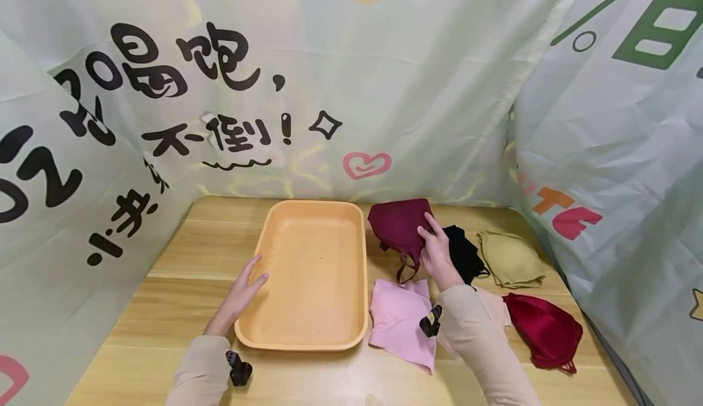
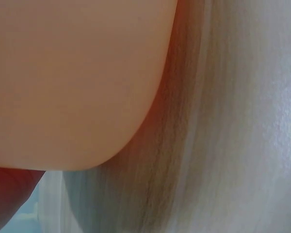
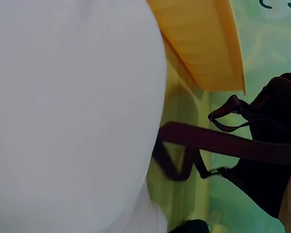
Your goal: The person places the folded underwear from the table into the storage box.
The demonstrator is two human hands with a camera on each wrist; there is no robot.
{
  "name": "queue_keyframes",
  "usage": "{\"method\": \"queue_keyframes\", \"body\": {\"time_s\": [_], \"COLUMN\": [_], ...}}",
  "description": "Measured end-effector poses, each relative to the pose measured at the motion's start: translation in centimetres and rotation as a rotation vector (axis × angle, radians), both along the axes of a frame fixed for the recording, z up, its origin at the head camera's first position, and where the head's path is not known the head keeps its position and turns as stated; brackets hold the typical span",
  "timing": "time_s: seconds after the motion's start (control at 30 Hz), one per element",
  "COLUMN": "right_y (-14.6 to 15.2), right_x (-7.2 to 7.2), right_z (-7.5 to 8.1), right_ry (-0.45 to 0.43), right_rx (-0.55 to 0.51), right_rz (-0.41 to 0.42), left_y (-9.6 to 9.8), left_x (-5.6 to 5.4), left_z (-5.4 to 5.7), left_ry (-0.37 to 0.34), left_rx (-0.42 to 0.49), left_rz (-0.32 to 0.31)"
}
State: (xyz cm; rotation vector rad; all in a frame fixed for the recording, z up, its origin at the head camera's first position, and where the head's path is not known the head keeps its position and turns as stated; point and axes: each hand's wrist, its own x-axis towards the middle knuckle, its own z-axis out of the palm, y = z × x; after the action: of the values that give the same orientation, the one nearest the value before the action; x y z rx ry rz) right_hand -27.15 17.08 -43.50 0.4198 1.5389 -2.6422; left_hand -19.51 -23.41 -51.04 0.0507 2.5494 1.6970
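Note:
A dark burgundy bra (image 1: 400,226) is gripped at its right side by my right hand (image 1: 437,254), beyond the pink folded cloth. Its straps dangle below the cup; in the right wrist view a burgundy strap (image 3: 233,143) crosses the picture, with the sleeve covering much of the left. On the left, my left hand (image 1: 245,290) rests at the side rim of an orange-tan plastic tray (image 1: 307,271), fingers extended over the edge. Nothing lies inside this tray. The left wrist view shows mainly the tray's rounded corner (image 2: 87,97).
Right of the tray lie a pink folded cloth (image 1: 403,326), a black garment (image 1: 463,253), a folded khaki garment (image 1: 511,258) and a red satin bra (image 1: 546,331). A pale pink piece (image 1: 494,305) is partly under the right sleeve. Printed curtains (image 1: 439,88) enclose the wooden table (image 1: 181,284).

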Motion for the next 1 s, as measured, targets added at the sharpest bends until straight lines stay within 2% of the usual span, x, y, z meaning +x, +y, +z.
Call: {"method": "queue_keyframes", "body": {"time_s": [0.2, 0.43, 0.7, 1.0], "right_y": [-0.9, -2.3, -4.4, -6.9], "right_x": [0.2, 0.4, 0.8, 1.3], "right_z": [0.8, 2.1, 4.3, 6.0], "right_ry": [0.03, 0.109, 0.173, 0.261], "right_rx": [0.026, -0.048, -0.153, -0.219], "right_rz": [0.003, 0.008, 0.036, -0.023], "left_y": [-0.1, -0.3, -0.3, -0.3], "left_x": [-0.1, -0.2, -0.1, -0.3], "left_z": [-0.2, -0.5, -0.5, -0.5], "left_ry": [0.008, 0.025, 0.026, 0.039], "left_rx": [-0.001, 0.009, 0.019, 0.008], "left_rz": [0.004, -0.004, -0.002, -0.001]}}
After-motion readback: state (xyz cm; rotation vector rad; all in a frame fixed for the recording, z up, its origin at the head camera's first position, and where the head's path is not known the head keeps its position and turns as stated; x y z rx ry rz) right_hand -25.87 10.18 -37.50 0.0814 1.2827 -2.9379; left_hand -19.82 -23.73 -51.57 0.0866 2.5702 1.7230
